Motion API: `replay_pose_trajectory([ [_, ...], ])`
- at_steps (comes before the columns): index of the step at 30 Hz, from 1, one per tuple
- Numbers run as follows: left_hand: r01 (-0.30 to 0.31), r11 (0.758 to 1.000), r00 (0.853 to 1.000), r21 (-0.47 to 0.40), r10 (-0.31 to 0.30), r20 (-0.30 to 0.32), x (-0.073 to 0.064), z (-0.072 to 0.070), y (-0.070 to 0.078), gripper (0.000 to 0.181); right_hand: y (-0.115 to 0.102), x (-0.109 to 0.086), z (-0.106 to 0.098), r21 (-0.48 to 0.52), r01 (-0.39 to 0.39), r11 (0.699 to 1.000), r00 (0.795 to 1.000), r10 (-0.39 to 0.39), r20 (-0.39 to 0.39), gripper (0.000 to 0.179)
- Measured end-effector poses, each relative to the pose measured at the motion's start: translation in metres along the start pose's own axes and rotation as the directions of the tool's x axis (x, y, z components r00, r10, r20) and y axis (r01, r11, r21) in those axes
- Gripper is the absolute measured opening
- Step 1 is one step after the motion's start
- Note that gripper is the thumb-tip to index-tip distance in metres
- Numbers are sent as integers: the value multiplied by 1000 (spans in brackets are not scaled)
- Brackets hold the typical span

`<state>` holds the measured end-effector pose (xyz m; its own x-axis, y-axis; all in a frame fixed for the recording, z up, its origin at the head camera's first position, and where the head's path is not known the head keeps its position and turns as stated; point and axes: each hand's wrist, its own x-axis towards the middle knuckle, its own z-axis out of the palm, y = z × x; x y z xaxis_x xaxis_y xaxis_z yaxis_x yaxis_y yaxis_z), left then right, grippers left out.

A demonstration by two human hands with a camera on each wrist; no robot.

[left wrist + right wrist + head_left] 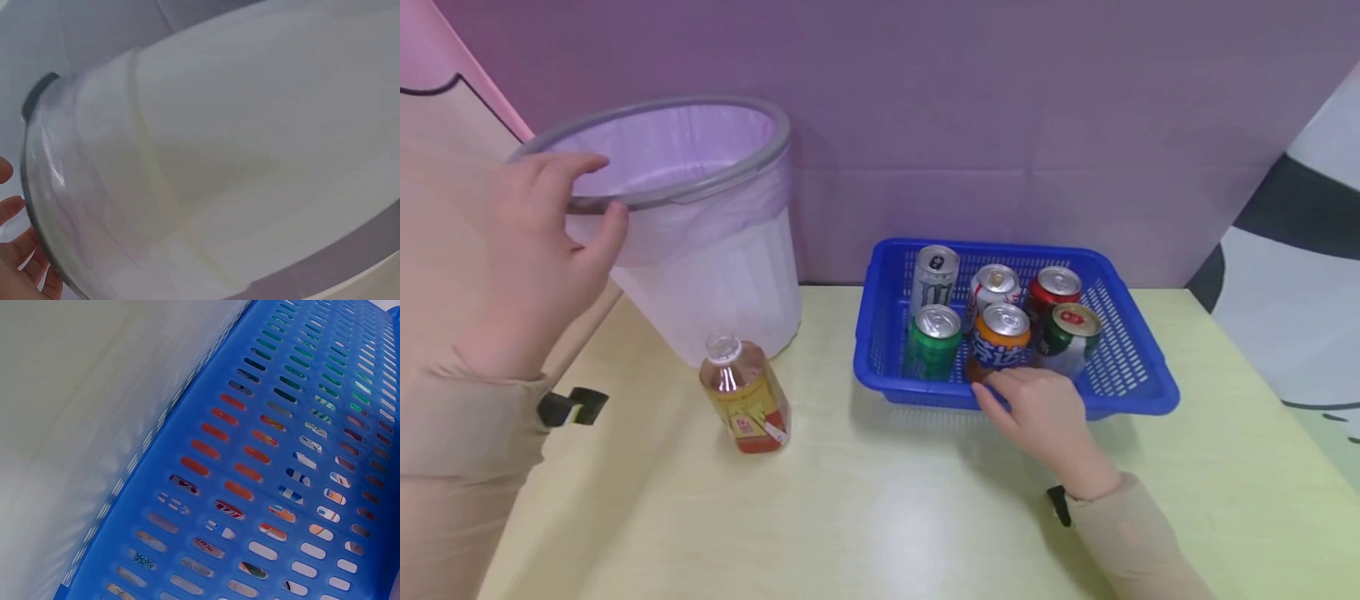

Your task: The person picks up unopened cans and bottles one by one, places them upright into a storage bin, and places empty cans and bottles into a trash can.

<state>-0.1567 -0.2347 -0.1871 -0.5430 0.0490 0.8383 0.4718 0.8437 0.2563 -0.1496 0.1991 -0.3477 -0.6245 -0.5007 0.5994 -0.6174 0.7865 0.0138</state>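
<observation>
My left hand (546, 242) is at the near left of the bin's rim, index finger and thumb spread apart with a gap between them. The white bin (722, 275) has a grey rim and a thin liner. In the left wrist view, the fingers (22, 247) reach the rim's edge. My right hand (1037, 408) grips the front rim of a blue basket (1135, 367), fingers bent over it, fingertips partly hidden. Close behind those fingers stands an orange soda can (1000, 337). The right wrist view shows the basket's slotted wall (206, 469), with the cans behind it.
Inside the basket also stand a green can (934, 346), a white energy drink can (935, 279), a silver can (996, 287), a red can (1055, 292) and a dark green can (1070, 337). An uncapped bottle of amber drink (748, 400) stands on the table (850, 517).
</observation>
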Motion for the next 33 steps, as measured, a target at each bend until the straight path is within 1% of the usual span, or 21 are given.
replay_pose_trajectory([
  [6, 24, 999, 998, 29, -26, 56, 1, -2, -18, 37, -2, 1, 1, 1, 5, 1000, 1000, -5, -4, 45],
  [9, 38, 998, 995, 43, -42, 95, 2, -3, -23, 36, -3, 1, 2, 1, 4, 1000, 1000, -4, -4, 47],
  [11, 32, 998, 993, 48, -37, 111, 1, -3, -25, 34, -3, 1, 2, 2, 2, 1000, 1000, -2, -4, 48],
  [16, 7, 999, 993, 48, -12, 115, 0, -4, -30, 33, -5, 2, 2, 6, 4, 1000, 1000, -4, -2, 51],
  [17, 11, 999, 993, 53, -17, 117, 0, -4, -31, 33, -6, 2, 2, 5, 5, 1000, 1000, -5, -4, 51],
  [19, 34, 997, 991, 64, -42, 131, 0, -4, -32, 34, -6, 2, 1, 5, 6, 1000, 1000, -6, -7, 50],
  [24, 108, 989, 978, 100, -124, 171, -1, -3, -31, 37, -5, 2, 2, 5, 8, 1000, 1000, -8, -20, 53],
  [26, 128, 987, 976, 97, -143, 165, -2, -1, -31, 38, -4, 1, 3, 2, 10, 1000, 1000, -10, -24, 55],
  [29, 135, 987, 981, 87, -146, 130, -3, 2, -31, 37, -3, 1, 3, -1, 11, 1000, 1000, -11, -23, 54],
  [33, 108, 990, 990, 91, -115, 76, -2, 9, -32, 37, 0, 0, 1, -6, 1, 1000, 1000, -1, -18, 50],
])
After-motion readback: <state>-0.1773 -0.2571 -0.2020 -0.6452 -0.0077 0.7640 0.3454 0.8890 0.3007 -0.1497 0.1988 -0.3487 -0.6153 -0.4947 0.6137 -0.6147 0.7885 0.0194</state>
